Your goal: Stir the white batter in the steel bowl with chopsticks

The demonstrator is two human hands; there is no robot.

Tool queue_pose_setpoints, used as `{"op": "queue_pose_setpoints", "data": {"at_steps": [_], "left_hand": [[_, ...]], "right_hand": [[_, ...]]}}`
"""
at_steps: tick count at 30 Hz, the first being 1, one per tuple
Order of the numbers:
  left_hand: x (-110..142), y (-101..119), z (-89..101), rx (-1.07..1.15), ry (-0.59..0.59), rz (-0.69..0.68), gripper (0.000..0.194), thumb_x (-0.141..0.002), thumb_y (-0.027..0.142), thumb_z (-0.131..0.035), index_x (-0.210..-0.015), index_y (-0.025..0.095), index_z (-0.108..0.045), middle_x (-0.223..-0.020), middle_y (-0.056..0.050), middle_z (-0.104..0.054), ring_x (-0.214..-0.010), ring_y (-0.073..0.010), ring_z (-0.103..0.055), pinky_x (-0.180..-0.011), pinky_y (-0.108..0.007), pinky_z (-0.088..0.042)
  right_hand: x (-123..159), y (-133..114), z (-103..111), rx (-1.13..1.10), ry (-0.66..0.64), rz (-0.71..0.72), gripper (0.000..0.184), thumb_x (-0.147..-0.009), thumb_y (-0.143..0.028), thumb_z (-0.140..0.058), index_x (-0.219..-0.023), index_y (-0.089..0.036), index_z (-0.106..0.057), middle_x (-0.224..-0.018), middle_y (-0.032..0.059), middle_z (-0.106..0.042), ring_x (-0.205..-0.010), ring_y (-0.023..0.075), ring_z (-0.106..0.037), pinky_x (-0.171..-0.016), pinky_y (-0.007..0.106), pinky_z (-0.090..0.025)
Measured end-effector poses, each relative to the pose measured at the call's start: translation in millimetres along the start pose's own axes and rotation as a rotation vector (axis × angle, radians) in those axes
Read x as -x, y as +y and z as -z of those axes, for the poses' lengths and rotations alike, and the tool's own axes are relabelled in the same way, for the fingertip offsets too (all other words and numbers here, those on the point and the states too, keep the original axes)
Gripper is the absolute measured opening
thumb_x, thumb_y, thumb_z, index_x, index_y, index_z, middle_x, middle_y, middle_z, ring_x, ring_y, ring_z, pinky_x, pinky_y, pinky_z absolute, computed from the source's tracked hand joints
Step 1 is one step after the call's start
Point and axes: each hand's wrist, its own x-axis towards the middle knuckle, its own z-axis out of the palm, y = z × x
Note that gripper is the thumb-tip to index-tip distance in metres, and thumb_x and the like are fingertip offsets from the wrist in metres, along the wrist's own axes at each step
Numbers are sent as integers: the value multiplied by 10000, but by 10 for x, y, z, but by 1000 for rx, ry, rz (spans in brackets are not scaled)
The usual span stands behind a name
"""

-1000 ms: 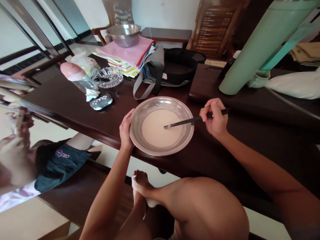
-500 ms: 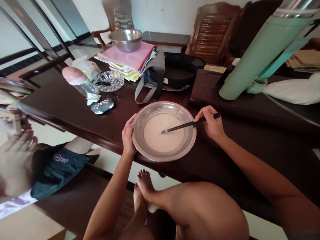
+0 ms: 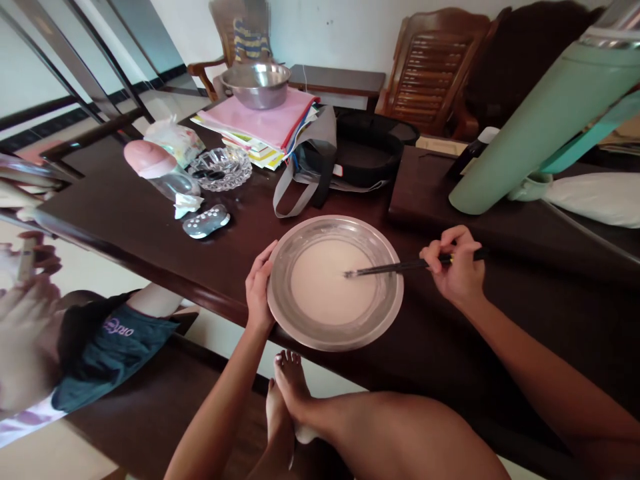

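Note:
A wide metal basin (image 3: 390, 303) holding a pale, milky liquid (image 3: 327, 293) rests near the table's front edge. My left hand (image 3: 260, 287) grips its left rim, with the fingers along the outside wall. Pinched in my right hand (image 3: 461, 270), to the right of the basin, is a pair of black chopsticks (image 3: 387, 269). They cross over the right rim, and their whitish, coated tips lie at the liquid near the basin's middle.
Behind the basin are a grey-and-black bag (image 3: 327, 150), papers under a pink folder (image 3: 270, 120) and a steel bowl (image 3: 260, 90). A glass ashtray (image 3: 225, 170) and a remote (image 3: 207, 221) lie left. A green thermos (image 3: 530, 127) stands right. Another person's hands (image 3: 30, 293) are at far left.
My right hand has moved right and slightly down, drawing the chopstick tips rightward through the liquid. My left hand stays on the rim. The whole view has shifted slightly.

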Motion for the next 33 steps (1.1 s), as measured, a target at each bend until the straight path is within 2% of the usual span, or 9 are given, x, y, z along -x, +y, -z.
{"op": "queue_pose_setpoints", "data": {"at_steps": [2, 4, 6, 11, 17, 20, 22, 28, 33], "left_hand": [[-1, 3, -5, 11, 5, 12, 448, -826, 397, -568, -1196, 198, -723, -1357, -57, -669, -1276, -258, -589, -1060, -329, -456], [-1, 6, -11, 21, 12, 24, 450, -822, 395, -570, -1199, 200, -722, -1350, -56, -674, -1264, -257, -596, -1062, -334, -454], [1, 10, -15, 21, 18, 26, 443, -825, 395, -570, -1189, 199, -726, -1337, -58, -681, -1258, -256, -600, -1059, -335, -455], [5, 6, -17, 16, 24, 24, 432, -828, 388, -570, -1179, 193, -729, -1333, -69, -681, -1251, -257, -605, -1051, -336, -461], [6, -10, -24, 31, 26, 52, 445, -836, 408, -570, -1206, 210, -717, -1356, -56, -670, -1272, -267, -597, -1063, -338, -458], [5, -20, -24, 24, 35, 47, 437, -832, 404, -571, -1191, 208, -725, -1352, -56, -672, -1259, -265, -606, -1045, -333, -474], [5, -25, -24, 42, 36, 54, 453, -824, 411, -578, -1199, 202, -722, -1348, -62, -675, -1248, -270, -613, -1037, -340, -483], [44, 30, -61, 91, 72, 89, 534, -807, 445, -621, -1273, 194, -695, -1350, -71, -676, -1228, -279, -626, -1041, -357, -486], [199, 26, -87, 88, 131, 115, 517, -860, 484, -583, -1268, 189, -698, -1328, -76, -691, -1228, -284, -627, -1050, -371, -484]], "right_hand": [[20, 0, -22, -17, -84, -55, 471, -820, -688, -638, -789, -265, -433, -404, -121, -423, -336, 81, -323, -397, 236, -315], [53, 17, -48, 10, -127, -113, 446, -746, -480, -825, -821, -263, -443, -503, -100, -570, -396, 87, -423, -382, 206, -292], [80, 36, -61, 39, -99, -118, 379, -792, -394, -805, -811, -247, -456, -626, -57, -692, -432, 82, -479, -404, 208, -348], [113, 19, -62, 76, 111, -11, 284, -938, -428, -618, -792, -247, -455, -573, -39, -702, -392, 105, -497, -371, 228, -347], [174, 47, -76, 148, -40, -11, 258, -925, -391, -643, -749, -225, -557, -783, 11, -772, -543, 131, -619, -526, 288, -478], [134, 39, -48, 208, 72, 123, 281, -919, -395, -639, -698, -229, -592, -707, 11, -736, -657, 175, -676, -651, 336, -513], [111, 17, -39, 190, 116, 164, 329, -921, -406, -623, -648, -233, -565, -615, 3, -683, -606, 177, -649, -624, 335, -490], [157, 39, -53, 264, -122, 33, 249, -925, -401, -635, -741, -233, -641, -732, 14, -735, -712, 189, -676, -700, 351, -512], [122, 58, -2, 223, 101, 121, 305, -939, -456, -595, -719, -246, -624, -634, -1, -674, -615, 187, -636, -630, 350, -485]]}}
